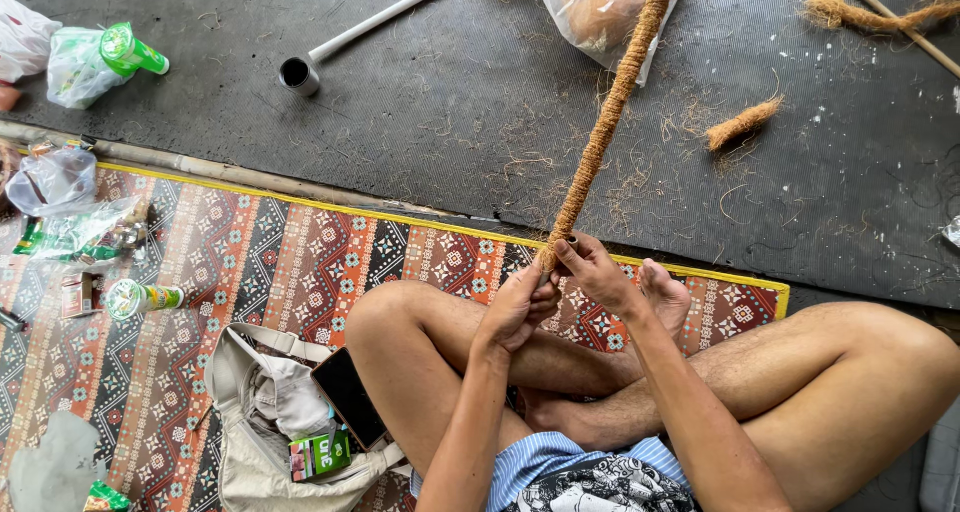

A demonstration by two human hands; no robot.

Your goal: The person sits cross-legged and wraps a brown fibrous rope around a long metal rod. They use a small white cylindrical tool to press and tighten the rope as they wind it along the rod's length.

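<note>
The left hand (517, 307) and the right hand (592, 269) were both closed around the lower end of a long pole wrapped in brown fibre (608, 117), near the centre of the frame. The pole slanted toward the upper right, over the dark mat (450, 102). Its end seemed hollow. A small fibre bundle (742, 124) lay at the right.

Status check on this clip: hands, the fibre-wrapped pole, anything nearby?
Left hand and right hand both grip the near end of the fibre-wrapped pole. Pole slants away over the dark mat. Loose fibre tuft beside it, apart.
</note>
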